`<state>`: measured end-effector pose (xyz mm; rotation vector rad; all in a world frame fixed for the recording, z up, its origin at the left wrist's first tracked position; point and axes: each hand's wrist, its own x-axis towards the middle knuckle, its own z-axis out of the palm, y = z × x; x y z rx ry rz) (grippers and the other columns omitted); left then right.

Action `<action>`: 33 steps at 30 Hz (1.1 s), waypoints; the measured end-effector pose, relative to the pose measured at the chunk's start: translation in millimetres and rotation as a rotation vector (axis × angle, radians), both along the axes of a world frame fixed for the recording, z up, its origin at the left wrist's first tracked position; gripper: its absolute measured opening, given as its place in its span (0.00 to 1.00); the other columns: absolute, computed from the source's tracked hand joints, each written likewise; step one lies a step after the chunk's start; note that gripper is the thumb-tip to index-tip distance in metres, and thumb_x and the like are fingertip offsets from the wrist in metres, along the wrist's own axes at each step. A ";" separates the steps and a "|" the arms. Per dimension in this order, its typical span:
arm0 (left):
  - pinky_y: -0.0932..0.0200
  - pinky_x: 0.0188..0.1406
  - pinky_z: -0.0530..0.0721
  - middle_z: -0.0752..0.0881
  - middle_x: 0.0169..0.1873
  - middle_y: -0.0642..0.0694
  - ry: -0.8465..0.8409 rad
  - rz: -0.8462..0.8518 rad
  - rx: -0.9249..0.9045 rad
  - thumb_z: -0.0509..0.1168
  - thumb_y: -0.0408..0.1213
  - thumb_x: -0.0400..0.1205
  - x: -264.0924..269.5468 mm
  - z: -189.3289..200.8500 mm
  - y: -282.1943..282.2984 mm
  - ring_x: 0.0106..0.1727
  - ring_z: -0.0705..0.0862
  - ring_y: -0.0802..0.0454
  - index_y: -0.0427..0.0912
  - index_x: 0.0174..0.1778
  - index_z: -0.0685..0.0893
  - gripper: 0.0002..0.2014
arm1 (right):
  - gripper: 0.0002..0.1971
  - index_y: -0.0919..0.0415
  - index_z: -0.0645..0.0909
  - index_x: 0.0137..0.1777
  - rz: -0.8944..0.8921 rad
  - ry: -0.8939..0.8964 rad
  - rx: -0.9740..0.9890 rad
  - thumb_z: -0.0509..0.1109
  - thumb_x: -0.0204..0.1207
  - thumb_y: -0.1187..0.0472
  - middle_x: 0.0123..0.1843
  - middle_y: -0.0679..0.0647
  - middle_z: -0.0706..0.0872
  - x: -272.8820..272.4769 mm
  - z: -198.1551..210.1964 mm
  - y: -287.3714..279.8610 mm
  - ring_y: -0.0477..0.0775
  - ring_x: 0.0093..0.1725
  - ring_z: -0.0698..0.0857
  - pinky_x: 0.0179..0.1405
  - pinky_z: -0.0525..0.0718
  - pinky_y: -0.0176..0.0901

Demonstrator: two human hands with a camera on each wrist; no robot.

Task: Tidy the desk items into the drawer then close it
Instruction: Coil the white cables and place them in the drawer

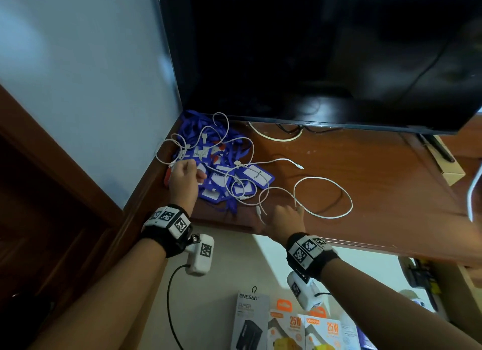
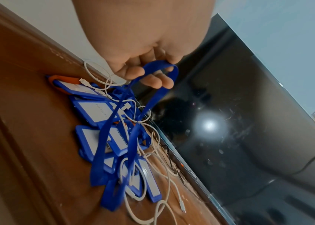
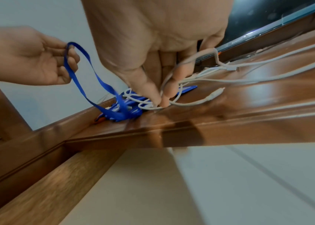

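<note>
A tangle of blue lanyards with badge holders (image 1: 242, 177) lies in the left back corner of the wooden desk (image 1: 378, 172), with white charging cables (image 1: 351, 206) looped over and beside it. My left hand (image 1: 194, 171) is raised over the pile, fingers curled through a blue lanyard loop (image 2: 156, 94). The badge holders (image 2: 93, 112) still lie on the desk below that hand (image 2: 152, 76). My right hand (image 1: 287, 211) is near the front edge. In the right wrist view its thumb and fingers (image 3: 160, 97) pinch a white cable (image 3: 212, 96) at the desk surface.
A large dark TV screen (image 1: 313, 50) stands along the back of the desk, with more cables under it. A wall closes off the left side. Below the front edge, boxed chargers (image 1: 251, 321) lie on a pale surface.
</note>
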<state>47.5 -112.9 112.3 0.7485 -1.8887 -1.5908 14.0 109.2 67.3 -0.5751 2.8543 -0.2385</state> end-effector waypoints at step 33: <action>0.59 0.27 0.64 0.65 0.20 0.50 -0.173 -0.855 -0.012 0.62 0.51 0.81 103.0 21.8 194.5 0.23 0.63 0.55 0.41 0.24 0.71 0.23 | 0.08 0.71 0.79 0.35 -0.111 -0.342 -1.279 0.75 0.73 0.72 0.25 0.53 0.74 103.6 57.3 147.4 0.42 0.24 0.69 0.27 0.69 0.29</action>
